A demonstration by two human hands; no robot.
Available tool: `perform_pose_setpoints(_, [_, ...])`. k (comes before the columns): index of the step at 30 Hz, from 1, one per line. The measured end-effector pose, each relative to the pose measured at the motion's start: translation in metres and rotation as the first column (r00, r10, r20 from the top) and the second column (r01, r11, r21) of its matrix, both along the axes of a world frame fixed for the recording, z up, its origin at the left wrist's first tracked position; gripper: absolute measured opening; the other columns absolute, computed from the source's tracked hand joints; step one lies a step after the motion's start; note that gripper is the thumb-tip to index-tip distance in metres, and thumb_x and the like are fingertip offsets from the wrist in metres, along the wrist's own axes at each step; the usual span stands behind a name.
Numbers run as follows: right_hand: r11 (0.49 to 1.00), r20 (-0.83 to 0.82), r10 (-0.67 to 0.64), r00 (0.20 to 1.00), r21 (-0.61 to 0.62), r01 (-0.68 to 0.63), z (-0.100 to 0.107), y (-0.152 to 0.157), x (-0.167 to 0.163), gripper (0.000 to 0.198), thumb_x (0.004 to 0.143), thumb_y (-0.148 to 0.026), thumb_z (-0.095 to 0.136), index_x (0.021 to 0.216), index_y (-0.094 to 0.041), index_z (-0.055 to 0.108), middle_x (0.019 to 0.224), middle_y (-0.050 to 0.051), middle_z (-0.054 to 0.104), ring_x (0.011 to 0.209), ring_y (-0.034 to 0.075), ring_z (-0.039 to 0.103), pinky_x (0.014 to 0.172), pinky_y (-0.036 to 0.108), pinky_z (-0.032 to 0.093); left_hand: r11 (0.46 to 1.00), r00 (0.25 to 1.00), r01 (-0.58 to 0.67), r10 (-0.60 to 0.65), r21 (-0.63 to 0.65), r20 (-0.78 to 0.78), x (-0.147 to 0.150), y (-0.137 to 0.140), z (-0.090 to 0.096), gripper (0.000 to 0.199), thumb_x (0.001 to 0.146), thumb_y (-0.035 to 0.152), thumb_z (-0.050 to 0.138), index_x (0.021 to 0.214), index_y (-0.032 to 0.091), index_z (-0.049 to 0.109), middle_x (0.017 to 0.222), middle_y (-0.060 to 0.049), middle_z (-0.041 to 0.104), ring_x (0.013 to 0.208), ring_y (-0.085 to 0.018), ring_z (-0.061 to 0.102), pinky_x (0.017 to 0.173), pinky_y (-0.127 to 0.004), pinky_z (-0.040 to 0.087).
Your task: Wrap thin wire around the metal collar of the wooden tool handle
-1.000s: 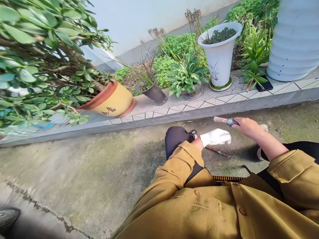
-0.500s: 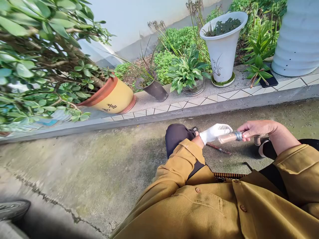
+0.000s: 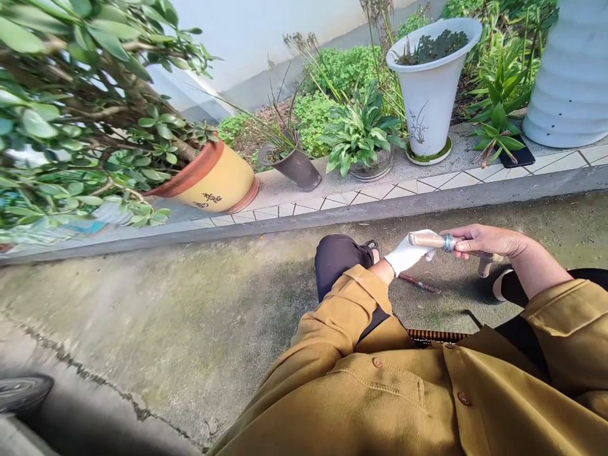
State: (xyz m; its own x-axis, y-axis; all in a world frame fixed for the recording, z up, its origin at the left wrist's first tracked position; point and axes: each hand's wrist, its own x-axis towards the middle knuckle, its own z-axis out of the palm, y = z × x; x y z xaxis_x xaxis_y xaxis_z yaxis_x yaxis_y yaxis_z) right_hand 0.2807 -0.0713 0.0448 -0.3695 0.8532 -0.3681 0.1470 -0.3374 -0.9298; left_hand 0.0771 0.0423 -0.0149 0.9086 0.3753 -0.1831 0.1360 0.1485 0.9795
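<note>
A wooden handle (image 3: 425, 240) with a coil of thin wire (image 3: 448, 242) wound round one end lies crosswise between my hands. My left hand (image 3: 403, 255), in a white glove, is closed behind and under the handle, its fingertips partly hidden. My bare right hand (image 3: 489, 240) pinches the handle's wired end between thumb and fingers. Below my right hand shows another piece of wood (image 3: 485, 265); whether it joins what I hold, I cannot tell. A thin reddish-brown tool (image 3: 420, 283) lies on the concrete below my left hand.
A tiled ledge (image 3: 370, 197) runs across in front, bearing a yellow pot (image 3: 213, 180), a dark tilted pot (image 3: 301, 170), a white pot (image 3: 430, 104) and a dark phone-like slab (image 3: 517, 153). A wheel (image 3: 23, 396) is at the lower left.
The handle's free end has swung up and now lies across the gloved palm. The left glove has turned, and its fingers have curled under the handle. My right hand has kept its pinch.
</note>
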Motion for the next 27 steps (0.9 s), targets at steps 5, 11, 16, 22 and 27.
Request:
perform_pose_setpoints(5, [0.989,0.075,-0.138,0.988,0.066,0.134,-0.008,0.001,0.004,0.070,0.084,-0.059,0.072,0.141,-0.019,0.065,0.079,-0.001,0.060,0.072,0.015,0.051,0.070,0.030,0.045,0.994,0.995,0.091,-0.089,0.062,-0.042,-0.004,-0.004,-0.006,0.038,0.093,0.047,0.060,0.078,0.013,0.065,0.063,-0.002,0.061,0.062,-0.012,0.058,0.072,-0.028,0.046])
perform_pose_setpoints(11, [0.920,0.198,-0.385,0.901,0.161,0.358,-0.018,0.006,0.011,0.075,0.080,-0.057,0.071,0.145,-0.020,0.061,0.075,-0.002,0.059,0.067,0.017,0.050,0.066,0.033,0.047,0.977,0.970,0.215,-0.214,-0.001,-0.117,-0.006,-0.013,-0.011,0.021,0.097,0.031,0.056,0.094,0.012,0.065,0.065,0.001,0.060,0.060,-0.010,0.056,0.066,-0.023,0.044])
perform_pose_setpoints(16, [0.872,0.483,-0.488,0.727,0.227,0.434,-0.026,0.008,0.020,0.064,0.088,-0.055,0.059,0.143,-0.021,0.061,0.084,0.003,0.067,0.072,0.021,0.058,0.070,0.035,0.048,0.919,0.888,0.394,-0.377,0.014,-0.264,-0.007,-0.020,0.002,0.020,0.099,0.028,0.052,0.096,0.014,0.067,0.067,0.002,0.062,0.057,-0.009,0.055,0.061,-0.022,0.045])
perform_pose_setpoints(22, [0.977,0.950,-0.108,0.292,0.046,0.210,-0.027,0.007,0.017,0.049,0.093,-0.045,0.054,0.138,-0.026,0.066,0.109,0.017,0.075,0.093,0.034,0.068,0.076,0.041,0.048,0.873,0.944,0.302,-0.216,0.384,-0.251,-0.013,0.000,0.026,0.016,0.093,0.031,0.064,0.091,0.018,0.074,0.096,-0.005,0.075,0.089,-0.016,0.066,0.090,-0.028,0.050])
perform_pose_setpoints(27, [0.958,0.629,0.281,0.724,-0.144,-0.247,-0.024,0.005,0.000,0.038,0.080,-0.037,0.069,0.116,-0.029,0.079,0.096,0.007,0.076,0.085,0.027,0.067,0.075,0.035,0.047,0.887,0.990,0.104,-0.050,0.450,-0.130,-0.013,0.029,0.025,0.024,0.094,0.035,0.058,0.094,0.014,0.070,0.099,-0.005,0.073,0.092,-0.015,0.063,0.094,-0.029,0.048])
